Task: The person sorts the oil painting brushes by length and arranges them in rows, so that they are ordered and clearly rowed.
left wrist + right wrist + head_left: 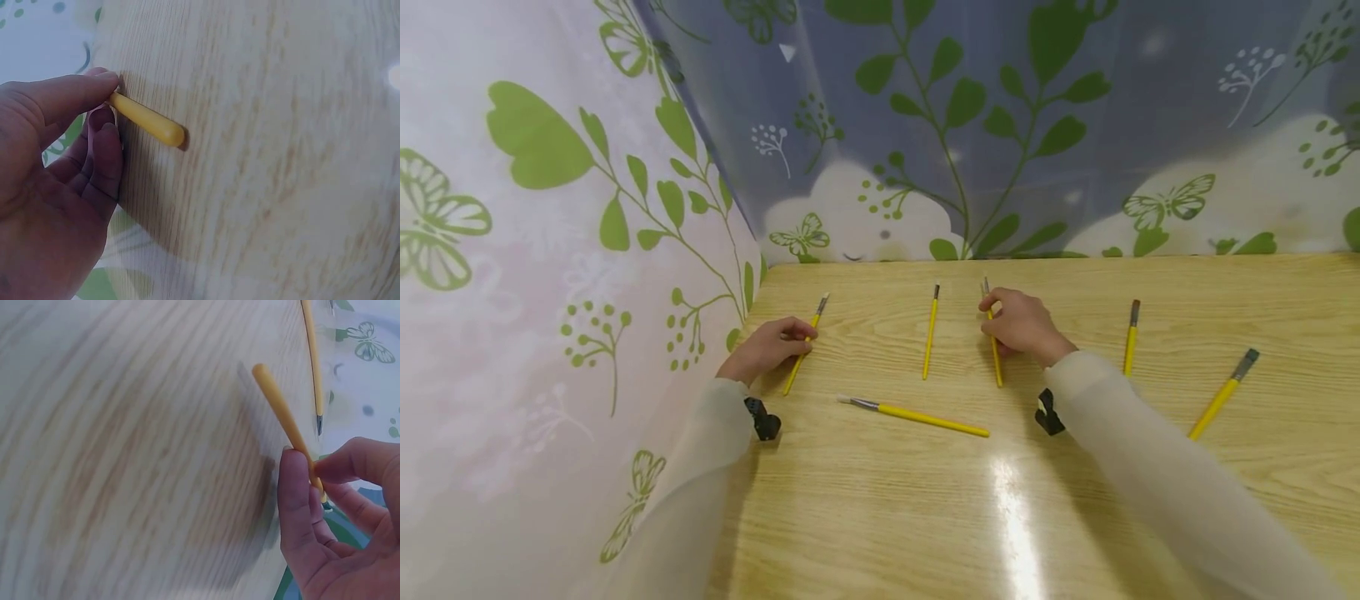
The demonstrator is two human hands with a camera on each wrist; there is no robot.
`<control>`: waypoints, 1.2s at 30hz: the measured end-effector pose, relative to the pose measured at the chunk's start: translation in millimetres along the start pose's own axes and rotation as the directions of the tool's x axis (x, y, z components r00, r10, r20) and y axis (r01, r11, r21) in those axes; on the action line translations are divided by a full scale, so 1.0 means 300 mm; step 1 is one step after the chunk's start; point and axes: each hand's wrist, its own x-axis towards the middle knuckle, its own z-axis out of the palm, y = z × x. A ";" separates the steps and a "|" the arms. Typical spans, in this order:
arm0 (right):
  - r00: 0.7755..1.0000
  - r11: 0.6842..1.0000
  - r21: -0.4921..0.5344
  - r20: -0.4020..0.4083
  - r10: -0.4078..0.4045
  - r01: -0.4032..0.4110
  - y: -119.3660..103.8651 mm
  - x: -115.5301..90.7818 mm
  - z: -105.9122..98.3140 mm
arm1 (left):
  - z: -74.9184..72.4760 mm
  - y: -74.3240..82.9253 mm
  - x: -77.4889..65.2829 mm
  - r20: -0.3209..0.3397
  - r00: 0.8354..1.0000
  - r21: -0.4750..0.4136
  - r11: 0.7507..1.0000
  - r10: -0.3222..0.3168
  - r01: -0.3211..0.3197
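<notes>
At the table's left side my left hand [772, 343] pinches a thin yellow paintbrush [792, 381] by its handle, bristles pointing away from me. In the left wrist view, thumb and fingertips of the left hand [56, 156] meet on the handle, and the rounded end of the paintbrush [150, 122] sticks out over the wood. My right hand [1024, 321] grips another yellow paintbrush [998, 367], its tip also facing the back. The right wrist view has this paintbrush [278, 403] between thumb and fingers of the right hand [350, 519], its handle end angled off the table.
Between the hands another paintbrush [930, 337] lies lengthwise. Nearer to me a white-tipped paintbrush [928, 418] lies crosswise. A brown-tipped brush [1131, 337] and a wide flat brush [1217, 404] lie right of the right hand, partly behind the sleeve. Patterned cloth [880, 125] borders the table's back and left.
</notes>
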 end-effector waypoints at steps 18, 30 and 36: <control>0.999 0.996 -0.094 -0.052 -0.016 0.011 0.025 0.004 0.028 | 0.006 0.002 -0.002 0.005 1.000 -0.033 0.999 -0.019 0.020; 0.997 0.999 -0.039 -0.074 -0.022 0.019 0.036 -0.004 0.029 | 0.008 0.011 -0.006 0.008 1.000 -0.043 0.999 -0.025 0.026; 0.996 1.000 -0.012 -0.083 -0.026 0.025 0.051 -0.029 0.005 | 0.007 0.004 -0.005 0.008 1.000 -0.051 0.998 -0.027 0.027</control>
